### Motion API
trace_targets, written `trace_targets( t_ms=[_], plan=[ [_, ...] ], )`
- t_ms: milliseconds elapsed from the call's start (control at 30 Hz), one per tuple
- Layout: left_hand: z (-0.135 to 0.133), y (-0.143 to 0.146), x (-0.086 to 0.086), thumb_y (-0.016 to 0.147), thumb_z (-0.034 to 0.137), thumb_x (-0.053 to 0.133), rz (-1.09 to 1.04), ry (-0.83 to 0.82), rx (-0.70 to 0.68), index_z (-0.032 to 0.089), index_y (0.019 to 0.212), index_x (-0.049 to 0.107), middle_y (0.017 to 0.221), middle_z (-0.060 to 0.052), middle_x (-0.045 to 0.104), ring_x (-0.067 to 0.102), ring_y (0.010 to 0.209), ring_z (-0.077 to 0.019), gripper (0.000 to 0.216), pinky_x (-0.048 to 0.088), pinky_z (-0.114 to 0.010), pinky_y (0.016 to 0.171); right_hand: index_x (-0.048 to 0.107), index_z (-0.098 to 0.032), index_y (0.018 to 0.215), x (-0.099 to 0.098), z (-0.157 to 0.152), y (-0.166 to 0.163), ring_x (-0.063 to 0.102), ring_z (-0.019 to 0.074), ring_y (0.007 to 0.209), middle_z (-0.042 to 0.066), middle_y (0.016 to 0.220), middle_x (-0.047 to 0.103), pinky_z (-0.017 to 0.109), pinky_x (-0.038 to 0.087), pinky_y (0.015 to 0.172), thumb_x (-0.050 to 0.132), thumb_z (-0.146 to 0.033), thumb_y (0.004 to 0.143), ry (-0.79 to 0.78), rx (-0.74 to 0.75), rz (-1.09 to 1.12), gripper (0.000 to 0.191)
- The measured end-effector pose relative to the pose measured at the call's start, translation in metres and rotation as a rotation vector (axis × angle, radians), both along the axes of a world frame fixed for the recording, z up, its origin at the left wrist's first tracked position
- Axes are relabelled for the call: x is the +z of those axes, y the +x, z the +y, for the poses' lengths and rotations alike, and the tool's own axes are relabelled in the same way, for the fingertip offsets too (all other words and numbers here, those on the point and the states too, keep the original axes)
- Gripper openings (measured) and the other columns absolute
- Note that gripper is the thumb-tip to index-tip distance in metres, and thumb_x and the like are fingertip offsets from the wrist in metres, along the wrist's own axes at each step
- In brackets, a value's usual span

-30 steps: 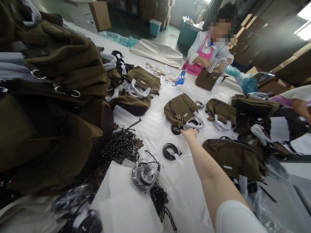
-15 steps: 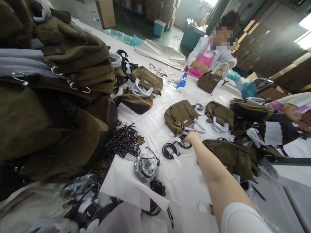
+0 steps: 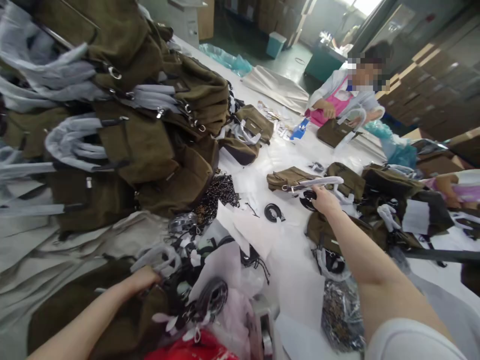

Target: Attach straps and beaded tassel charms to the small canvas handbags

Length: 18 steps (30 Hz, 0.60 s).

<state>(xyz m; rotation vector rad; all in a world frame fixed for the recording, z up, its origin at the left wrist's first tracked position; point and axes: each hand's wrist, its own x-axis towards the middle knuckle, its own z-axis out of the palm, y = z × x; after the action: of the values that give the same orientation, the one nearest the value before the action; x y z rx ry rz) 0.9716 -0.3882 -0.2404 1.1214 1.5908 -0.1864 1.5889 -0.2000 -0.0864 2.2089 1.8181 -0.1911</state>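
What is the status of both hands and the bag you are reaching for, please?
Right hand shut on wrapped handle of olive bag. Left hand resting on near bag at wrapped handle. Coiled black strap lies between.

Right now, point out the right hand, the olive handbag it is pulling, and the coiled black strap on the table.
right hand (image 3: 324, 199), head view, back of the hand.
olive handbag (image 3: 287, 178), head view, flat fabric side.
coiled black strap (image 3: 273, 212), head view, the coil's ring.

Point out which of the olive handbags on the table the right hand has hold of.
The small olive bag mid-table: the right hand grips its paper-wrapped handle; other bags lie untouched or piled.
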Motion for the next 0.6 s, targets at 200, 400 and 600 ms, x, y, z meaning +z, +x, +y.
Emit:
trace_targets(
  t_ms=[200,400,600],
  plan=[
    [-0.004,0.001,-0.002,0.044,0.023,0.075,-0.006,-0.059,0.104,0.017,0.054,0.058,0.044,-0.005,0.048,0.059,0.051,-0.0285,0.02,0.043,-0.033,0.045,0.059,-0.024,0.13,0.02,-0.024,-0.039,0.062,0.0281,0.106,0.011,0.119,0.066,0.036,0.047,0.091,0.062,-0.014,0.074,-0.094,0.056,0.07,0.057],
    [-0.017,-0.003,-0.001,0.044,0.028,0.078,-0.084,-0.095,0.177,0.019,0.056,0.054,0.044,-0.006,0.048,0.057,0.05,-0.029,0.028,0.047,-0.04,0.046,0.069,-0.018,0.109,0.034,-0.064,-0.062,0.068,0.0224,0.086,0.006,0.09,0.073,0.029,0.052,0.075,0.07,-0.02,0.068,-0.172,-0.074,0.139,0.042],
    [-0.017,-0.004,0.001,0.053,0.03,0.082,-0.117,-0.123,0.163,0.019,0.061,0.052,0.047,-0.004,0.048,0.058,0.053,-0.0267,0.033,0.047,-0.039,0.05,0.071,-0.017,0.091,0.056,-0.11,-0.074,0.066,0.0299,0.096,0.009,0.089,0.072,0.039,0.052,0.084,0.077,-0.023,0.059,-0.141,-0.238,0.206,0.033]
  ],
)
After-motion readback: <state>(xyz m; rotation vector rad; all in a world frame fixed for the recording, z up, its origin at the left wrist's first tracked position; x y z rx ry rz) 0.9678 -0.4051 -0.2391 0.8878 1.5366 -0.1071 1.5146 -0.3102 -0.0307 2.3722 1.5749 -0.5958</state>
